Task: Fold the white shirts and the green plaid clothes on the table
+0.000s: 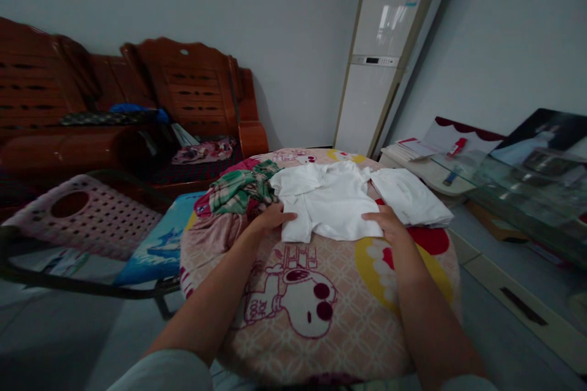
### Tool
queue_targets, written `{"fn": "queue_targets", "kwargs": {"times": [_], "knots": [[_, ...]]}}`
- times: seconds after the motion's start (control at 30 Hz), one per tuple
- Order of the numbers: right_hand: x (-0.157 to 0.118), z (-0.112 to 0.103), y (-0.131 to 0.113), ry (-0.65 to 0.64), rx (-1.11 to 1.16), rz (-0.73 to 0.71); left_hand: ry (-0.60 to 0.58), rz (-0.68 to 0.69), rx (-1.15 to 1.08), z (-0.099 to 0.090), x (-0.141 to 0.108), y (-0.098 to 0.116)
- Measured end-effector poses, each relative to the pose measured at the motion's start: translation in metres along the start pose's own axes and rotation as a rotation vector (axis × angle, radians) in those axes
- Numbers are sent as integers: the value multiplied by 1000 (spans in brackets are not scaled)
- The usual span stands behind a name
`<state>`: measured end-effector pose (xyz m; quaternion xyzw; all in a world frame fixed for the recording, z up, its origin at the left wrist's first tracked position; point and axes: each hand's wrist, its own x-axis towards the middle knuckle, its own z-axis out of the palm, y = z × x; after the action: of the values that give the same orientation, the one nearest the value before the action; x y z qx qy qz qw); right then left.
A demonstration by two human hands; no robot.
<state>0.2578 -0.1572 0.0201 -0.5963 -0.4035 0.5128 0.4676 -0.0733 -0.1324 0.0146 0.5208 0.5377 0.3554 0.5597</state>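
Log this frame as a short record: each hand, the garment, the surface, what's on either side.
left hand: touching the white top's near left part, grip unclear
right hand: touching its near right part, grip unclear
white top: spread out, creased
surface: patterned tablecloth
left side: crumpled clothes, green plaid among them
right side: folded white clothing

Shirt (337, 208) on table (362, 336); clothes heap (238, 192) left, garment stack (408, 198) right.

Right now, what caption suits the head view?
Left hand and right hand hold a white cloth shirt on a round pink-patterned table.
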Motion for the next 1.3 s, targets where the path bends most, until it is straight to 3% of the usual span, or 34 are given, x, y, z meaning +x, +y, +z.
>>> {"fn": "queue_targets", "kwargs": {"times": [0.1,0.27,0.33,0.43,0.53,0.6,0.7,0.77,0.83,0.97,1.1,1.3], "knots": [[-2,-5,-6,105,106,-52,-42,-10,-156,-1,-4,8],[-22,-31,-26,101,115,-79,-195,-6,-153,-6,-21,16],[-33,-44,-28,91,36,-58,-335,-3,-59,-5,-29,14],[-45,-62,-18,-6,-162,-29,-584,-75,249,-5,-38,11],[-52,-70,-5,-56,-579,-23,-699,-153,548,-10,-38,18],[-52,-67,-6,90,-937,-76,-585,-78,643,-14,-31,29],[-46,-45,-21,406,-1238,-252,-199,157,819,-8,-11,42],[-37,-22,-33,431,-1250,-355,20,339,995,6,4,42],[-26,2,-37,326,-1239,-401,110,425,1170,25,17,35],[-4,39,-16,173,-1293,-378,134,382,1378,50,37,22],[5,49,8,170,-1262,-300,152,340,1297,37,59,41],[7,45,13,194,-1222,-297,-391,21,962,-6,87,82]]}}
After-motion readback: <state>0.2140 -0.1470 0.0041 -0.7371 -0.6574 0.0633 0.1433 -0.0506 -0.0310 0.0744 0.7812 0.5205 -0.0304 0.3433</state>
